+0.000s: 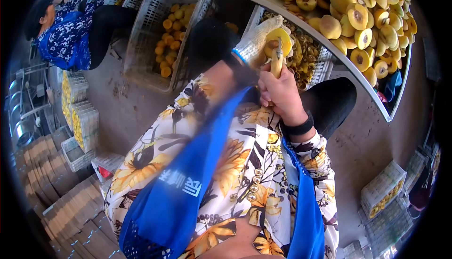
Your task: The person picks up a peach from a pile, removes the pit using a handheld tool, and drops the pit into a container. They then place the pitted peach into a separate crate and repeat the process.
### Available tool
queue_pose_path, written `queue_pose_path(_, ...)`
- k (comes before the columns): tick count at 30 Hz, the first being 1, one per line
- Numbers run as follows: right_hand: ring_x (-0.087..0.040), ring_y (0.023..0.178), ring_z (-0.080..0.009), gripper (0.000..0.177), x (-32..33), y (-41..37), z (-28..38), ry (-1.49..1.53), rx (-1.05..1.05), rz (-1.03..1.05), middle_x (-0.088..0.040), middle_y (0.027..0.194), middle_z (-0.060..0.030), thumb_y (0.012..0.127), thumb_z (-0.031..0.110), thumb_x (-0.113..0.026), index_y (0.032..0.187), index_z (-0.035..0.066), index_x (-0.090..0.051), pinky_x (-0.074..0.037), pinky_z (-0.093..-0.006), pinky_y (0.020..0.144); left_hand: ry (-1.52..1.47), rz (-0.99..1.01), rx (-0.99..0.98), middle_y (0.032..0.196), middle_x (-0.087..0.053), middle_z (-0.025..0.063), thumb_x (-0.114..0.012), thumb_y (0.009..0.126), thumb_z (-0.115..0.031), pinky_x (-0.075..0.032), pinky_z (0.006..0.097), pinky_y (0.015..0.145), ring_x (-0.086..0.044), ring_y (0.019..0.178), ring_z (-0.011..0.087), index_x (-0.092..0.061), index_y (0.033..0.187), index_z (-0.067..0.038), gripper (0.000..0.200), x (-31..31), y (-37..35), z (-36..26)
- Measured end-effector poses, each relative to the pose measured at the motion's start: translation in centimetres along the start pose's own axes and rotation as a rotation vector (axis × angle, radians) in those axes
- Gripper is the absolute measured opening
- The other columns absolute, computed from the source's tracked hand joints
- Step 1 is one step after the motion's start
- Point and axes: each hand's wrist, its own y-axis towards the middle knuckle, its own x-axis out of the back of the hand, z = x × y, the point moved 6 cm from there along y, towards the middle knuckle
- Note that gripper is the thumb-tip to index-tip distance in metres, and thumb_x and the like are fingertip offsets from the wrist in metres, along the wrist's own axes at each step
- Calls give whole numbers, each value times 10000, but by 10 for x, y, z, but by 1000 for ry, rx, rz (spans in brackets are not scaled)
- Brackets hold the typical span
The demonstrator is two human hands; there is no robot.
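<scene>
In the head view, my left hand (254, 44), in a white knitted glove, is closed around a yellow peach half (284, 37). My right hand (284, 93) is bare and wraps round the light wooden-looking handle of a pitting knife (277, 63). The knife's metal tip lies against the cut face of the peach half, near its centre. Both hands are in front of my lap, over a crate (322, 67) filled with brownish-yellow scraps that look like pits and trimmings. My left fingertips are partly hidden behind the fruit.
A metal-edged table (358, 73) heaped with halved peaches (358, 16) curves along the upper right. Left of my knees stands a crate (134, 47) with yellow peach halves. Another person (66, 38) sits at upper left. Stacked crates (84, 127) and flattened cardboard (77, 200) stand at left.
</scene>
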Motion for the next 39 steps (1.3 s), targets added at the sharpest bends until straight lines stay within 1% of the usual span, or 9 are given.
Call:
queue_pose_path(5,-350,366,-74,103,-4,-1,-1,-170,-4,-61,-424,562,-21,805,17,-470,883,53,-413,-317,-228,334,-98,24,133,761,-598,120,-585,835,-319,-502,325,579,-587,660,216,-572,875,-23,299,6,2,3)
queue_pose_path(10,-342,369,-73,105,2,1,-3,-132,-81,-34,-420,575,-20,806,15,-456,897,50,-416,-317,-229,342,331,-163,-424,724,-593,73,-599,824,-301,-471,263,543,-567,605,166,-605,851,-22,280,8,-2,-19)
queue_pose_path(13,-340,373,-71,108,1,0,-3,-135,-103,-16,-419,583,-20,814,17,-452,912,48,-419,-317,-229,347,102,-93,-35,748,-607,70,-608,814,-312,-461,255,532,-571,618,159,-615,898,-12,312,14,5,3)
queue_pose_path(21,-342,378,-66,105,2,4,-10,-143,-193,-34,-416,587,-16,836,40,-466,931,48,-420,-314,-220,348,318,-264,-202,731,-628,72,-624,803,-239,-489,257,541,-579,607,119,-641,844,28,271,3,-10,-14)
queue_pose_path(23,-341,375,-67,106,0,3,-8,-122,-164,-35,-417,587,-16,836,41,-461,933,46,-420,-310,-217,346,352,-121,-502,777,-634,71,-604,816,-258,-500,267,551,-589,653,136,-644,866,15,280,5,-15,-16)
queue_pose_path(28,-338,363,-73,99,-5,9,-9,-264,-74,14,-425,590,-21,823,34,-445,918,43,-421,-302,-217,334,562,-31,-256,858,-645,76,-572,838,-284,-505,259,569,-599,727,152,-644,934,4,312,5,-3,-21)
queue_pose_path(34,-428,484,-68,134,-5,26,-6,-679,235,-17,-498,634,-40,791,1,-482,923,13,-463,-365,-218,423,317,-104,-442,816,-627,63,-595,838,-270,-493,239,544,-583,689,130,-632,922,-13,274,9,-26,-41)
queue_pose_path(36,-470,616,-68,186,-7,35,1,-744,357,-72,-548,695,-43,773,-10,-510,959,-9,-501,-407,-224,512,-70,-201,-197,755,-578,54,-565,855,-308,-489,276,532,-569,658,143,-592,896,-31,282,23,-10,-34)
queue_pose_path(39,-616,615,-264,184,-29,36,25,-1101,550,-270,-601,693,-192,807,131,-585,901,-20,-538,-457,-335,535,-339,-247,-180,769,-560,95,-471,876,-408,-463,322,515,-557,656,218,-535,922,-45,371,49,-13,-56)
